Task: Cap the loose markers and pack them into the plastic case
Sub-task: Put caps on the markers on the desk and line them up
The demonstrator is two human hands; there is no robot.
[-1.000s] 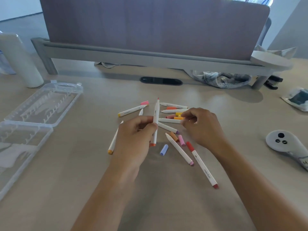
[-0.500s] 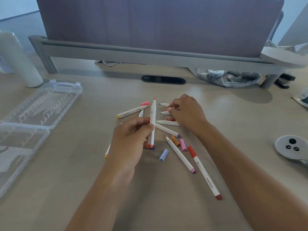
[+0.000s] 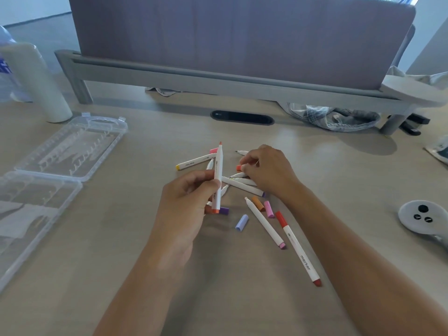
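L hand has its grip round an uncapped orange marker, white barrel w/ orange tip up and orange end down, held near upright over the worktop. R hand pinches an orange cap at its fingertips, above the marker pile. Loose caps lie nr centre: lilac cap, pink cap, purple cap. Capped red marker lies diagonal at front right, apart from the pile. Plastic case sits open at left edge, clear, ribbed slots inside, well apart from the markers; bare worktop between them and in front. Vs 0.5 s ago: R hand lifted off the pile w/ the cap now showing; L hand much as before.
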